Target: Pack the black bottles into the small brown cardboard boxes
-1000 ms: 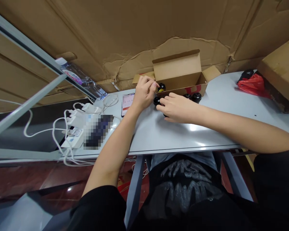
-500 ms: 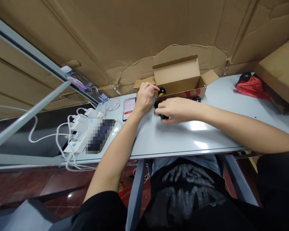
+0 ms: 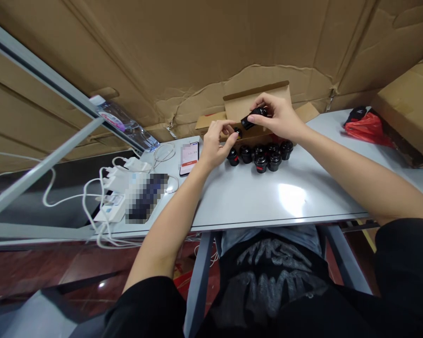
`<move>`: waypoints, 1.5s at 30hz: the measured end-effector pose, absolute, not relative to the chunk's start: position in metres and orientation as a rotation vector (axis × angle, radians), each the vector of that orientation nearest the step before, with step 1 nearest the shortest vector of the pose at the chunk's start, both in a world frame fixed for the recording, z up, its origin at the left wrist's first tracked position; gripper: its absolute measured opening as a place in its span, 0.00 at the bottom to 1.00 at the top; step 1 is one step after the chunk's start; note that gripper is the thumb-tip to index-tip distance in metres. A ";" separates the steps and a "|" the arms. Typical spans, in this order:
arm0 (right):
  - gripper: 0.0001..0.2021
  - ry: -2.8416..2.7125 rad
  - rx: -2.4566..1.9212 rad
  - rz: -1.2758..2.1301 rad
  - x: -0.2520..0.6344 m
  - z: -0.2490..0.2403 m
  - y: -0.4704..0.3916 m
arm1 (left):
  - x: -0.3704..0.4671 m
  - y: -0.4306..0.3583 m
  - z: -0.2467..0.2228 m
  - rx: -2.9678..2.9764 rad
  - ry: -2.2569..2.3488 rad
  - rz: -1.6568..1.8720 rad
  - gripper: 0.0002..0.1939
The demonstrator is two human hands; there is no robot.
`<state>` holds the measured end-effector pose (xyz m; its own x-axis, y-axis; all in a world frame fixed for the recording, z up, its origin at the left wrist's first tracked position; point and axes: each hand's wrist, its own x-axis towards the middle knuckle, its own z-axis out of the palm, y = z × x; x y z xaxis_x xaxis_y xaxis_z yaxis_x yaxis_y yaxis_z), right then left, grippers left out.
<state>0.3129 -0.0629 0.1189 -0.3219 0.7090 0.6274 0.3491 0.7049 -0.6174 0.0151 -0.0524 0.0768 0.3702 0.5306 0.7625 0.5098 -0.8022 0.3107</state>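
Observation:
My right hand (image 3: 273, 115) is closed on a small black cylindrical piece (image 3: 254, 117) with a narrower end, tilted above an open cardboard box (image 3: 255, 139). Beside the box's left end is my left hand (image 3: 218, 143), thumb and index finger apart. Close to those fingertips, at the box's left end, shows another black piece with a yellow band (image 3: 238, 132), partly hidden; whether the fingers touch it I cannot tell. Along the front of the box stand several similar black pieces (image 3: 261, 163), some with red marks. One of them (image 3: 233, 157) is just right of my left hand.
A lit phone (image 3: 189, 158) lies left of my left hand. Farther left are power strips with white cables (image 3: 114, 206), a pixelated dark object (image 3: 148, 199) and a plastic bottle (image 3: 125, 123). At right are a red plastic bag (image 3: 368, 129) and a larger cardboard box (image 3: 410, 108).
My right hand has risen from the black pieces on the table to above the box, holding one piece. The row of pieces is now uncovered. My left thumb has come into view, apart from the index finger.

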 end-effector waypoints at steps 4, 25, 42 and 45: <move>0.33 -1.960 -0.739 0.671 0.305 0.114 -0.065 | 0.018 -0.055 0.073 2.589 0.968 1.390 0.42; 0.24 -1.964 -0.822 0.541 0.321 0.117 -0.056 | 0.009 -0.027 0.054 2.345 1.111 1.546 0.33; 0.31 -1.951 -1.019 0.587 0.326 0.116 -0.054 | 0.005 -0.044 0.068 2.705 1.143 1.143 0.43; 0.32 -1.948 -1.042 0.574 0.325 0.118 -0.055 | 0.006 -0.044 0.066 2.693 1.143 1.128 0.48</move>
